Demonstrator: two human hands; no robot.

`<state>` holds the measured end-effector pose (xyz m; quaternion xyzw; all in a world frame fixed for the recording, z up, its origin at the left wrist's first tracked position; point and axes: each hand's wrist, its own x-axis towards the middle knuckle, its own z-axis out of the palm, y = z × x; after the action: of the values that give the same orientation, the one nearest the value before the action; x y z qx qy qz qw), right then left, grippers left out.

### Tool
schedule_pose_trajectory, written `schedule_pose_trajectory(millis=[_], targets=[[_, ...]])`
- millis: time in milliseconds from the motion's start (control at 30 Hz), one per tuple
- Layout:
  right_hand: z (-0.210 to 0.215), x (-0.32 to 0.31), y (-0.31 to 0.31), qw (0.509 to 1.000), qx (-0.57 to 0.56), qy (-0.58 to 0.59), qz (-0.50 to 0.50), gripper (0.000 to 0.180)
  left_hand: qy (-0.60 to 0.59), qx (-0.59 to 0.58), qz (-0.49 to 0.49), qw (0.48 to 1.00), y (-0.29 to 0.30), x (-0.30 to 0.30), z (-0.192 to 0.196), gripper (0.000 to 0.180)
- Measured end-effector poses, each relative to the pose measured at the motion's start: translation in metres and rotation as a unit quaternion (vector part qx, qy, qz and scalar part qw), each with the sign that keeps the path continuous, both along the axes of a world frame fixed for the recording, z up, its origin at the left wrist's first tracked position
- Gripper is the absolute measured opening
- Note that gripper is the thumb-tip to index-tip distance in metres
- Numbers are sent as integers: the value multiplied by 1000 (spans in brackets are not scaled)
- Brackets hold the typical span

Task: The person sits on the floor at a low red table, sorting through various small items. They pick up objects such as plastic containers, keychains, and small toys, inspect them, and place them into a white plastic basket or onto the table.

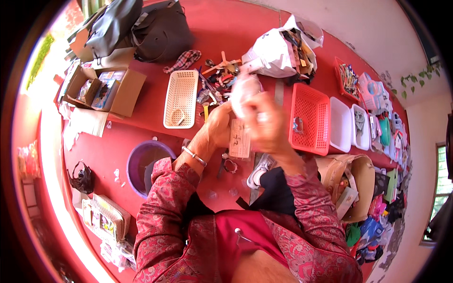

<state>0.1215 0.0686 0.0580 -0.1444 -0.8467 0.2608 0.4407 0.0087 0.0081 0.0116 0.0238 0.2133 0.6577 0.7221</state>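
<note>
In the head view, curls the blurred fingers of the right hand [269,121] onto a pale, blurred bundle [243,93] between a cream basket [167,101] and a coral basket [311,106]; cannot tell the finger state of the left hand [218,125], partly hidden. Shows a tan card [239,140] between both hands.

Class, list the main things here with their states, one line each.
Right hand: blurred, at a pale item
Left hand: grip unclear
Cardboard box: open, packages inside
Cream basket: sparsely filled
Large red basket: sparsely filled
White bag: open, stuffed
Large carton: open, contents showing
Purple tub: open, contents unclear
</note>
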Motion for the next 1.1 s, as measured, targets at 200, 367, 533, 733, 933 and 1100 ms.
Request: schedule_pose_trajectory(millis=[200,367,533,733,933,1100], targets=[[-29,-12,5,980,181,-56,-60,11,-29,55,-43,997,-8,5,-1,62],[-14,-13,3,992,40,-56,-108,8,85,115,-79,987,-15,8,-2,65],[-5,-16,32,987,68,-14,-147,5,186,114,-122,968,-16,4,1,75],[-6,34,102,944,-48,-26,-327,7,109,149,-97,978,-10,11,5,75],[3,3,18,986,120,-112,-27,13,248,84,-127,957,-7,4,-27,67],[-6,6,56,961,148,-139,-187,15,230,127,-131,956,-16,12,6,69]])
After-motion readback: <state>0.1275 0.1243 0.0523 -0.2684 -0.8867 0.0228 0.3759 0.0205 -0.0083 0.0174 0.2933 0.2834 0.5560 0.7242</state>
